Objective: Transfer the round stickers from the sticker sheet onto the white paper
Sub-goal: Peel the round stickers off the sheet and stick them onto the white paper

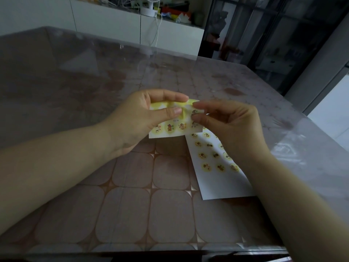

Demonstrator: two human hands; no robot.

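While you hold the sticker sheet (170,129) at the middle of the frame, it sits between your two hands, its top edge folded back; whether its lower edge touches the bench (132,205) cannot be told. Your left hand (139,118) grips the sheet's upper left part, with the thumb on the front and the forefinger curled over the folded top. Your right hand (232,125) reaches in from the right and pinches a round sticker (195,111) at the sheet's upper right corner between thumb and forefinger. Its other fingers are loosely curled beneath. One row of round stickers with small cartoon figures shows along the bottom of the sheet. The white paper (221,184) lies flat on the bench to the lower right of the sheet, partly under your right hand and wrist, and its near end is bare. Rows of placed stickers (206,166) cover its far half. A small printed mark sits near the sheet's middle, too small to read.
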